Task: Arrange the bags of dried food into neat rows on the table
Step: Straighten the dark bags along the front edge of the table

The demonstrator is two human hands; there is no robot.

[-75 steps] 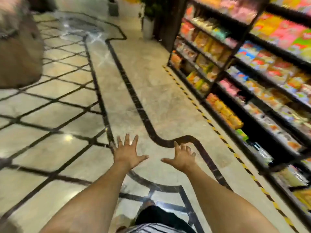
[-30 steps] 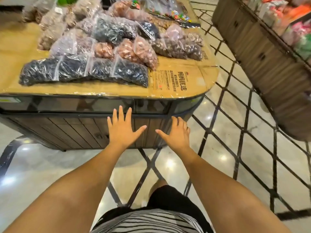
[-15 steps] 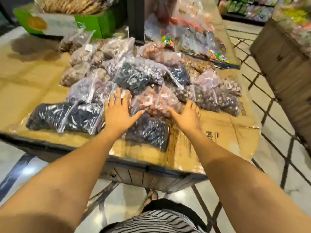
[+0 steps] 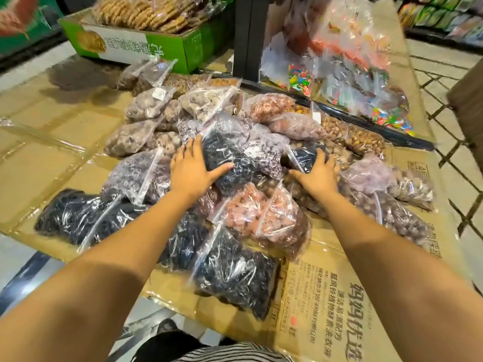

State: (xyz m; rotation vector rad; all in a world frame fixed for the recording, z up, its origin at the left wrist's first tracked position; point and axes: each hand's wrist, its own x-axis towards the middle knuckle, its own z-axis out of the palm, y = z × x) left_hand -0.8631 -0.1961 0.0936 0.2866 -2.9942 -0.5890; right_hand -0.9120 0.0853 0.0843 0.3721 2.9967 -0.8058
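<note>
Now both hands are landing deeper in the pile than half a second ago: then they were hovering over the near bags, and a second ago they were still short of the desk (image 4: 60, 163) edge altogether. The left hand (image 4: 192, 169) is lying flat on a dark bag (image 4: 230, 158) at the middle of the heap, fingers (image 4: 188, 150) spread, thumb splayed out to the right across the plastic. The right hand (image 4: 317, 176) is resting on a smaller dark bag (image 4: 304, 156), fingers loosely spread and curling over its top edge; nothing is pinched or lifted yet.

Location of task items: the bags of dried food (image 4: 264, 218) are sitting heaped on the cardboard-covered desk, overlapping, with pale ones beyond the left fingertips, a pinkish one just below both palms, and black ones nearest the body. No rows are formed except a rough near line of dark bags.

Judgement: the approach is finishing and sorting is only beginning; the central dark bags under the palms are likely the first to be pulled free. The slack plastic is probably slippery, so neighbouring bags may slide.
</note>
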